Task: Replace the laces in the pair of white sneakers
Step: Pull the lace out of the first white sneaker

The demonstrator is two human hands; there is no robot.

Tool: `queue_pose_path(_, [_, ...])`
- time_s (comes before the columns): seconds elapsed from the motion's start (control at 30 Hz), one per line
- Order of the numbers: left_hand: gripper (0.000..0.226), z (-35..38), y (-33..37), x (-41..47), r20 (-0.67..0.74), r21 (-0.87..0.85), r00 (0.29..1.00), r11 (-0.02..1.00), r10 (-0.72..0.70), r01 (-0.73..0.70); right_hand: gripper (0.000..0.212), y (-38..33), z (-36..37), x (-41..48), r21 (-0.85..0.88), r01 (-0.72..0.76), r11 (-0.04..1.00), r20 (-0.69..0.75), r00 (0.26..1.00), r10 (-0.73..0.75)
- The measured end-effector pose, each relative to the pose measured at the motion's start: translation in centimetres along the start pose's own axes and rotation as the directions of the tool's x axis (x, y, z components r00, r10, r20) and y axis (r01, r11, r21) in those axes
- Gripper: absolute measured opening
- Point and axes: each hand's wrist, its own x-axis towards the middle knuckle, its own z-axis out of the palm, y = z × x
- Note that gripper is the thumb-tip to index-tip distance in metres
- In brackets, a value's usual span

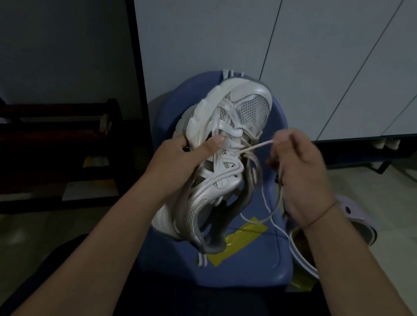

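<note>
White chunky mesh sneaker (235, 123) is held tilted over the blue plastic stool (254, 259), likely light but bulky. The left hand (174, 160) grips its side, thumb on the upper. The right hand (301, 173) pinches the thin white lace (257, 146) taut; the cord looks limp and is best held near its tip.

we see sneaker (235, 123) in open mesh with smooth, slightly glossy synthetic overlays, lace (256, 146) a matt woven cord, seat (253, 262) smooth blue plastic, tape (242, 236) shiny yellow, rack (41, 127) dark wood, cabinet doors (329, 54) matt white panels
</note>
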Motion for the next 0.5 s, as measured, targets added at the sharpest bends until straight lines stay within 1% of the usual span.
queue_pose_path(0.03, [0.058,-0.1,0.1,-0.1,0.005,-0.018,1.0,1.0,-0.004,0.004,0.025,-0.1,-0.3,0.2,0.154,-0.081,0.985,-0.06,0.994,0.091])
queue_pose_path(0.07, [0.06,0.0,0.3,-0.2,0.011,-0.034,1.0,0.999,-0.005,0.005,0.026,-0.2,-0.4,0.2,0.262,-0.138,0.955,-0.082,0.983,0.165])
queue_pose_path(0.13, [0.058,0.1,0.4,-0.2,0.029,-0.031,1.0,0.999,-0.01,0.011,0.028,-0.3,-0.4,0.3,0.41,-0.206,0.888,-0.055,0.967,0.25])
queue_pose_path(0.2, [0.055,0.2,0.3,-0.2,0.038,-0.003,0.999,1.0,-0.027,0.027,0.03,-0.7,-0.6,0.6,0.564,-0.23,0.793,-0.032,0.954,0.299])
queue_pose_path(0.23, [0.057,0.2,0.2,-0.2,0.035,0.004,0.999,0.999,-0.036,0.036,0.032,-1.0,-1.1,0.9,0.629,-0.227,0.744,-0.045,0.944,0.326])
queue_pose_path(0.27, [0.058,0.1,0.0,-0.1,0.028,0.006,0.999,0.999,-0.044,0.044,0.035,-1.3,-1.8,1.2,0.663,-0.213,0.718,-0.079,0.934,0.349])
queue_pose_path(0.3, [0.056,-0.1,-0.2,0.0,0.018,0.002,0.999,0.999,-0.047,0.047,0.036,-1.4,-2.5,1.5,0.66,-0.192,0.727,-0.127,0.925,0.359])
queue_pose_path(0.33, [0.054,-0.3,-0.2,0.0,0.006,-0.007,0.999,0.999,-0.047,0.047,0.037,-1.4,-3.0,1.7,0.61,-0.173,0.774,-0.18,0.92,0.348])
queue_pose_path(0.37, [0.052,-0.5,-0.2,0.0,-0.001,-0.018,0.999,0.999,-0.048,0.048,0.036,-1.1,-3.3,1.7,0.5,-0.164,0.85,-0.233,0.92,0.315])
queue_pose_path(0.4, [0.053,-0.6,-0.1,0.0,-0.002,-0.036,0.999,0.998,-0.053,0.053,0.035,-0.7,-3.3,1.5,0.327,-0.172,0.929,-0.271,0.925,0.267])
queue_pose_path(0.43, [0.057,-0.7,0.0,-0.1,0.004,-0.059,0.998,0.997,-0.059,0.059,0.033,-0.2,-3.1,1.3,0.121,-0.187,0.975,-0.283,0.935,0.214])
queue_pose_path(0.47, [0.06,-0.6,0.2,-0.1,0.014,-0.085,0.998,0.994,-0.06,0.061,0.032,0.2,-2.7,1.1,-0.06,-0.191,0.98,-0.268,0.949,0.168])
queue_pose_path(0.5, [0.062,-0.4,0.4,-0.2,0.025,-0.111,0.998,0.992,-0.06,0.062,0.03,0.5,-2.2,0.9,-0.18,-0.177,0.968,-0.228,0.964,0.134])
